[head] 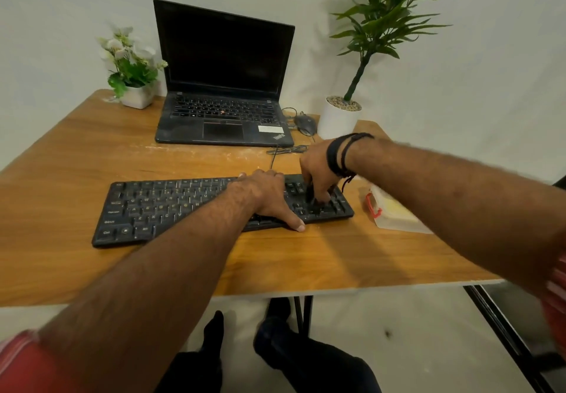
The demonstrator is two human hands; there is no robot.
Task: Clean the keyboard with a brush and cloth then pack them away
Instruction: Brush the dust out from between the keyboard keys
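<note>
Now brushing the right end of the keyboard [196,206].

Right hand [318,175] is pinching what looks like a small dark brush [311,193] against the number-pad keys, while the left hand [269,199] is lying flat, fingers relaxed, pinning the board to the desk [92,270]. Cloth appears to be lying in the clear pouch [392,212] by the desk's right edge. Pressing hard risks popping a keycap or sliding the board toward the pouch.
</note>
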